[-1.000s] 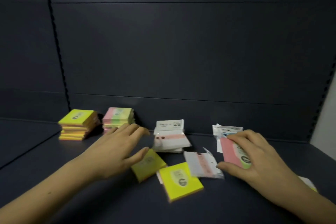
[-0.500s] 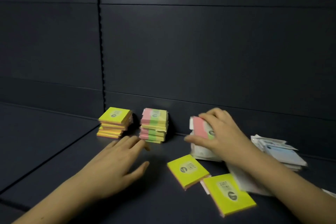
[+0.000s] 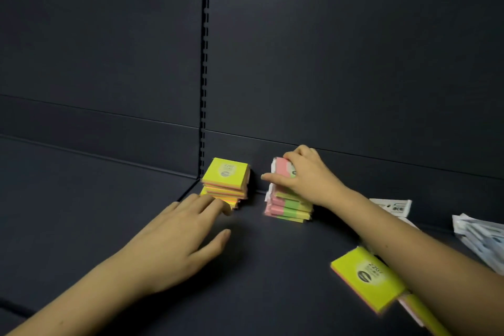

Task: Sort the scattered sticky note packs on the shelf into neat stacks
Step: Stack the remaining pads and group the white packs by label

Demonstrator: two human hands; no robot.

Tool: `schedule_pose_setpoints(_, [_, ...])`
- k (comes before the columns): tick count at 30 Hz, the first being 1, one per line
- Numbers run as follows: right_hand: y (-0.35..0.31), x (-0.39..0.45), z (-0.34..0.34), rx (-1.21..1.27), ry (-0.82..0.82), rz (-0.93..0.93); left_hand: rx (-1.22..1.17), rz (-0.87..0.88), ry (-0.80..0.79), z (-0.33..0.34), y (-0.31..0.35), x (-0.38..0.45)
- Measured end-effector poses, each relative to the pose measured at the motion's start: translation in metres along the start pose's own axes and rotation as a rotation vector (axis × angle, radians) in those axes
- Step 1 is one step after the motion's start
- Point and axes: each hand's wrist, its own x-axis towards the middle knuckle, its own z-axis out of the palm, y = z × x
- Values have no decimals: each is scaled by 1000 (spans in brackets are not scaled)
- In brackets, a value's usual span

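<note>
A stack of yellow sticky note packs (image 3: 226,181) stands at the back of the dark shelf (image 3: 272,267). To its right is a stack of pink-and-green packs (image 3: 289,207). My right hand (image 3: 305,174) grips a pink-and-green pack (image 3: 282,168) and holds it on top of that stack. My left hand (image 3: 185,240) hovers flat and empty, fingers apart, its fingertips just in front of the yellow stack. A loose yellow pack (image 3: 368,277) lies near the front right, partly under my right forearm.
White-wrapped packs (image 3: 392,206) lie at the right by the back wall, and more clear-wrapped ones (image 3: 482,237) at the far right edge. A slotted upright (image 3: 204,63) runs down the back panel behind the yellow stack.
My right hand carried the pink-and-green pack leftward from the loose pile onto the pink-and-green stack. My left hand stayed open and edged toward the yellow stack. The view swung left.
</note>
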Motion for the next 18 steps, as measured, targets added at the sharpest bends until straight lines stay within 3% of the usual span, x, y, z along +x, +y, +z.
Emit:
schedule_pose_setpoints(9, [7,0,3,-168,-49,-45,-75,19,-12,3,8,8])
schedule_pose_setpoints(14, [27,-26,-35,5,30,-30,-64,95,-18,13,47,24])
schedule_pose_setpoints(18, [61,-70,-69,45,109,-36,-132,278,-54,25,88,45])
